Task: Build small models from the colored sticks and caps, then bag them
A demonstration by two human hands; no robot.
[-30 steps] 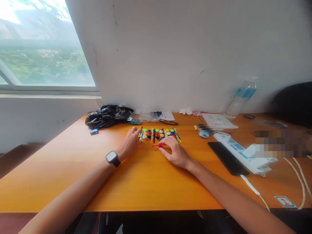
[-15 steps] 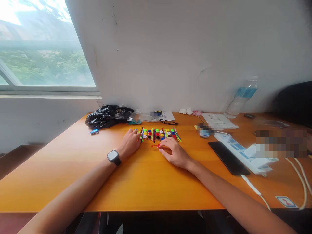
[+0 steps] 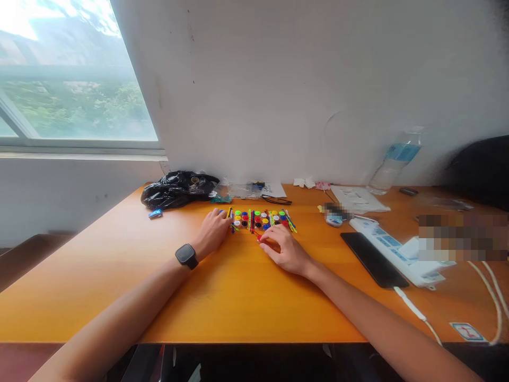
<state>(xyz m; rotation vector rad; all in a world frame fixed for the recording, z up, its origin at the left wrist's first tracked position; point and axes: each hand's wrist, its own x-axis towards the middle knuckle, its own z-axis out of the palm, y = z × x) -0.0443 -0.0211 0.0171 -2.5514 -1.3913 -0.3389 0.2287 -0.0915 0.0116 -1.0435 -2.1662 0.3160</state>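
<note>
A row of small round discs point(image 3: 257, 219) in white, yellow, red, green, blue and black lies on the table, with thin coloured plastic sticks point(image 3: 250, 218) standing between its groups. My left hand point(image 3: 213, 231) rests palm down against the row's left end, fingers loosely spread and touching the pieces there; its fingertips partly hide them. In front of the row, my right hand point(image 3: 284, 248) pinches a small red plastic piece point(image 3: 259, 239) between thumb and fingers. A thin stem seems to run from it toward the middle sticks. Its exact kind is too small to tell.
Behind the row lie a black plastic bag point(image 3: 178, 190), clear plastic packaging point(image 3: 238, 189) and a black cable loop point(image 3: 276, 200). A blue wrapped item point(image 3: 155, 214) sits at left. To the right are a phone point(image 3: 371, 259), a white power strip point(image 3: 382, 244) and a bottle point(image 3: 393, 162).
The red piece's thin stem pointed left and now angles up toward the middle sticks. Both hands have stayed nearly in place. The view has shifted slightly.
</note>
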